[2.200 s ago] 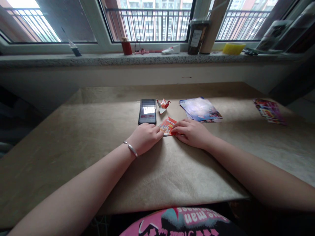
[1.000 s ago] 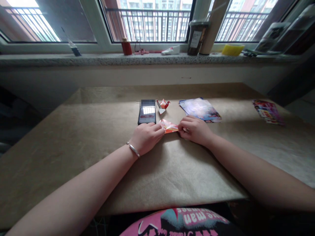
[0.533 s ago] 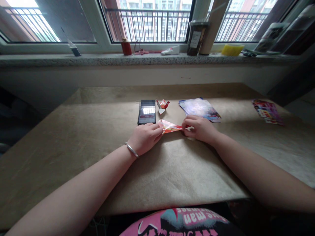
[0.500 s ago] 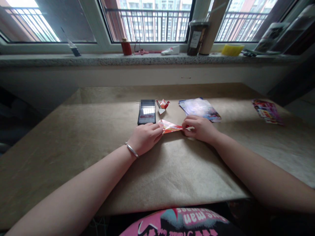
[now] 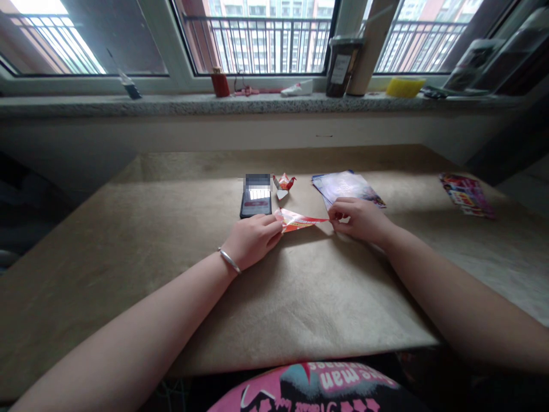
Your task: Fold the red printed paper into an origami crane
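Observation:
A folded piece of red and white printed paper [image 5: 300, 220] lies between my two hands, narrowing to a thin point on the right. My left hand [image 5: 255, 237] is closed on its wide left end, fingers pressed down over the edge. With thumb and fingertips, my right hand [image 5: 354, 217] pinches the pointed right tip. Just beyond the paper stands a small red and white origami crane [image 5: 284, 186]. A phone [image 5: 256, 196] with a lit screen lies past my left hand. Behind my right hand is a stack of printed sheets [image 5: 347, 187], partly covered by it.
More colourful printed papers [image 5: 466, 196] lie at the right of the brown-covered table [image 5: 300, 297]. The stone windowsill [image 5: 189, 107] at the back holds a red bottle [image 5: 220, 83], a dark lidded container [image 5: 339, 67] and a yellow sponge-like block [image 5: 405, 87].
My right hand has shifted slightly right, from the paper's edge to its tip, and more of the red point shows. My left hand stays nearly still on the paper.

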`<action>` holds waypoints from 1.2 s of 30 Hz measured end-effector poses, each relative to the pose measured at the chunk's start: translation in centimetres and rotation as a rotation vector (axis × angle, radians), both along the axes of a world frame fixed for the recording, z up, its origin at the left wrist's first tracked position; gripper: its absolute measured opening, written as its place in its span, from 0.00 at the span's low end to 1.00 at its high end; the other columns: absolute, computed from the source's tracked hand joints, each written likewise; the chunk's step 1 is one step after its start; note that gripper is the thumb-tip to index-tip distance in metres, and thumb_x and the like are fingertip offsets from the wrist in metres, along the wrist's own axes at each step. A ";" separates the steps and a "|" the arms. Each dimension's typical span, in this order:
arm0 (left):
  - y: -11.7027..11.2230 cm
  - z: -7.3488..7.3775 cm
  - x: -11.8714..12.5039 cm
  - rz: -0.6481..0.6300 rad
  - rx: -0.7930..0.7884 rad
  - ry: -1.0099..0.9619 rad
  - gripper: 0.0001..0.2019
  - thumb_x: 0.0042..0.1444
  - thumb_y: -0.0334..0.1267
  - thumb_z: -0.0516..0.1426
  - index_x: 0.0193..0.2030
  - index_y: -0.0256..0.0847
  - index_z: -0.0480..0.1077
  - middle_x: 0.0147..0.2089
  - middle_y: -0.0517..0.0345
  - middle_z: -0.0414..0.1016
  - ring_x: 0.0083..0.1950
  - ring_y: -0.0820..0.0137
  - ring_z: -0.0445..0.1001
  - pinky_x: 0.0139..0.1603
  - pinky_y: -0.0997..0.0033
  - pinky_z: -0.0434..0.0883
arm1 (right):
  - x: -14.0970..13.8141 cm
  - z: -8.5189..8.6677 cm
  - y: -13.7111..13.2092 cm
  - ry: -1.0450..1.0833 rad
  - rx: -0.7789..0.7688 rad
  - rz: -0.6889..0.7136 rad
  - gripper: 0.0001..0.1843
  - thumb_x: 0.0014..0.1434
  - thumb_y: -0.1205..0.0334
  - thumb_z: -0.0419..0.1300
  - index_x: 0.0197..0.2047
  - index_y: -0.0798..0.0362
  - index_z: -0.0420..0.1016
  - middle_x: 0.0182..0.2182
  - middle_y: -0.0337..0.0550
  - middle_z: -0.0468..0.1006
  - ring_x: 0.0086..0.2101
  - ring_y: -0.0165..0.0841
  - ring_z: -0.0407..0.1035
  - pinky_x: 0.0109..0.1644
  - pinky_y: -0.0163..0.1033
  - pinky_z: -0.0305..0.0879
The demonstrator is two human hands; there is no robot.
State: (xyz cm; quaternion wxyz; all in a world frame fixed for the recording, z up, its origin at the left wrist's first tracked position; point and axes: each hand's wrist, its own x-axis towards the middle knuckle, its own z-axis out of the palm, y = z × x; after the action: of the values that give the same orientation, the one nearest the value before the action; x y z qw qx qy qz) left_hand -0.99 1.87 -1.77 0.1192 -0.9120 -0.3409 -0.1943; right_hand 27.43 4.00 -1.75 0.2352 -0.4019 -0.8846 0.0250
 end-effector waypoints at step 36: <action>-1.3 1.3 1.6 -0.090 0.373 0.162 0.09 0.61 0.28 0.49 0.36 0.40 0.69 0.30 0.61 0.71 0.33 0.72 0.68 0.48 0.64 0.63 | -7.0 0.5 -3.3 -0.245 0.319 -0.009 0.09 0.59 0.62 0.52 0.30 0.52 0.70 0.31 0.41 0.73 0.32 0.32 0.61 0.35 0.38 0.52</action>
State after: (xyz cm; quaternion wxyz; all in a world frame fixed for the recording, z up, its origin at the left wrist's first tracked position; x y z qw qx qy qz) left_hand 0.58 0.60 -0.46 0.3042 -0.9011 -0.2472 -0.1854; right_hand 20.43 0.74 -1.30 0.1865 -0.3635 -0.8976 -0.1656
